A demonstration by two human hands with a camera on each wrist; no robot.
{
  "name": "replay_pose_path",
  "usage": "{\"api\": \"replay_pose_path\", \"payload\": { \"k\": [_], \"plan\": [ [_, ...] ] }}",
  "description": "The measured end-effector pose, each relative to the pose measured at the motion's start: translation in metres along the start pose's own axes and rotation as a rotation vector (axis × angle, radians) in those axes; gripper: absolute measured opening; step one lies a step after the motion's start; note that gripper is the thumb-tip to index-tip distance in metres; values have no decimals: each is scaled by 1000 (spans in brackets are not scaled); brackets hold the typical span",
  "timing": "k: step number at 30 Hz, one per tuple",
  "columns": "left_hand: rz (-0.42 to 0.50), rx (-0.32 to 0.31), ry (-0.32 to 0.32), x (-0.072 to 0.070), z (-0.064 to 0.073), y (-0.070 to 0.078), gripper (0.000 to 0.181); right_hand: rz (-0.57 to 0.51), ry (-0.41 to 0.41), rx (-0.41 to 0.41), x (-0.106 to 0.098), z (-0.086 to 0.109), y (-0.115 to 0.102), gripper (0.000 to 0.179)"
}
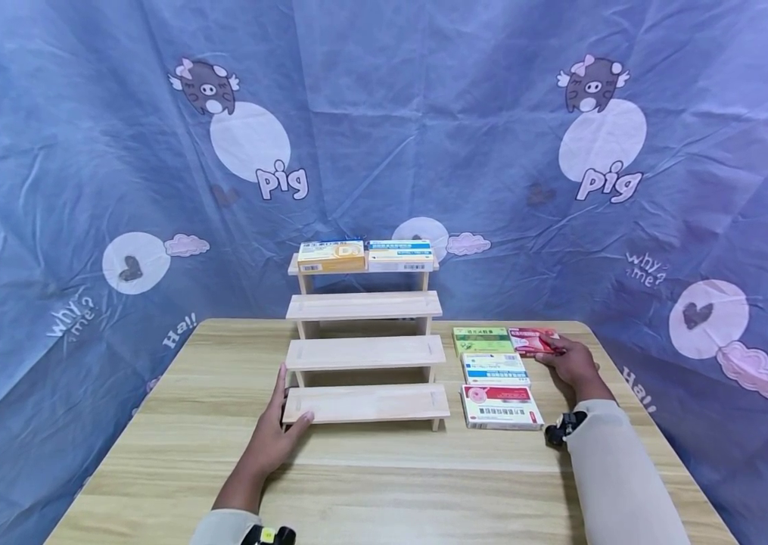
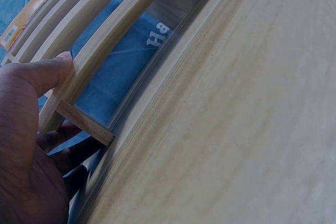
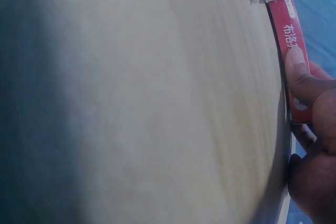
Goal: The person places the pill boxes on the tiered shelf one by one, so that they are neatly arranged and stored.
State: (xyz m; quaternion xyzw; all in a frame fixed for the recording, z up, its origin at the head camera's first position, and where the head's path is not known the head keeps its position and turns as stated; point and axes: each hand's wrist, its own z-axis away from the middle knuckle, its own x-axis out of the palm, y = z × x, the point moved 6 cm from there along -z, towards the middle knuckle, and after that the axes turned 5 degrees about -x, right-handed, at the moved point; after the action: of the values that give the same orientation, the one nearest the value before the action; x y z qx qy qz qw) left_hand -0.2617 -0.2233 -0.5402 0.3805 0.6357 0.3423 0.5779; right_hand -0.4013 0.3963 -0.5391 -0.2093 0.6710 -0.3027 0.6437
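Observation:
A wooden stepped rack (image 1: 366,352) with several tiers stands on the table. My left hand (image 1: 273,435) holds the left end of its lowest tier, thumb on the board and fingers around the side, as the left wrist view shows too. At the far right of the table, my right hand (image 1: 570,363) pinches a red medicine box (image 1: 527,340) by its right end. In the right wrist view, the thumb lies across the long printed side of this box. Beside it lie a green box (image 1: 482,341), a white-and-blue box (image 1: 495,369) and a red-and-white box (image 1: 502,407).
On the top tier sit an orange-and-white box (image 1: 331,256) and another white-and-blue box (image 1: 400,256), side by side. A blue patterned cloth (image 1: 384,113) hangs behind the wood-grain table (image 1: 384,484) and along its sides.

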Motion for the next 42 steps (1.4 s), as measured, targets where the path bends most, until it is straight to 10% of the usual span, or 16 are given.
{"api": "replay_pose_path", "payload": {
  "k": [42],
  "plan": [
    [32,-17,-27,1,1,2,107,-244,208,11,-6,10,-12,60]
  ]
}}
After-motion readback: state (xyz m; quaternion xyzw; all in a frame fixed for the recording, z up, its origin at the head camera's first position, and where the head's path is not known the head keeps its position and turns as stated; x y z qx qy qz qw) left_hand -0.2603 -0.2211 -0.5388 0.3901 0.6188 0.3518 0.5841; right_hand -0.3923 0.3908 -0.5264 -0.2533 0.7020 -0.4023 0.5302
